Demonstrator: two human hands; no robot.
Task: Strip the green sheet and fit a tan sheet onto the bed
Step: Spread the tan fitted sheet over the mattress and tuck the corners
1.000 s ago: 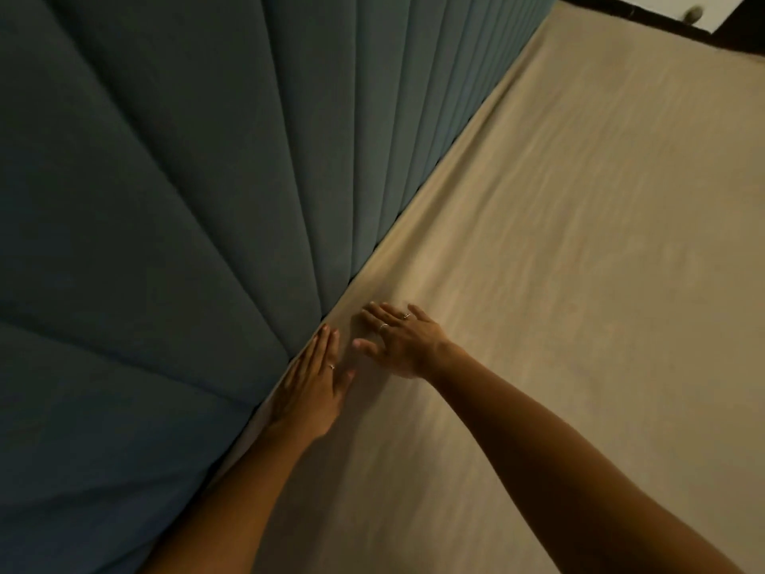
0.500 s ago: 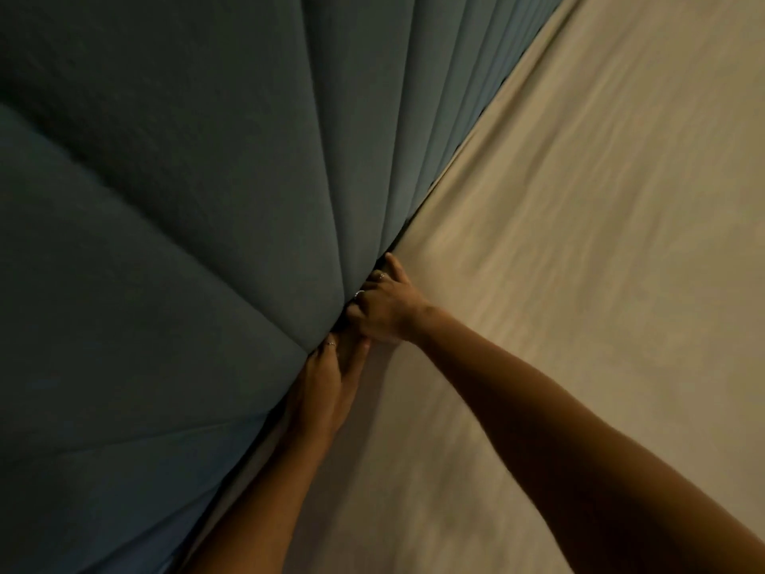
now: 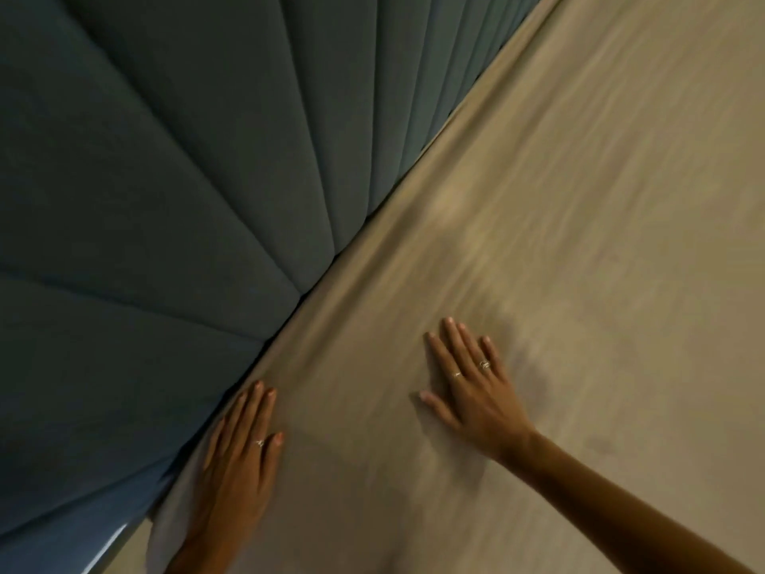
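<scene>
Tan sheet is lying taut while the left hand and right hand are pressing flat-fingered, gripping nothing; sweeping outward from the headboard seems best.

A tan sheet covers the bed, filling the right and lower part of the frame. Its surface lies mostly flat, with soft, shallow wrinkles running diagonally from lower left to upper right. Its upper-left edge runs in a long diagonal line from the bottom left of the frame to the top right.
</scene>
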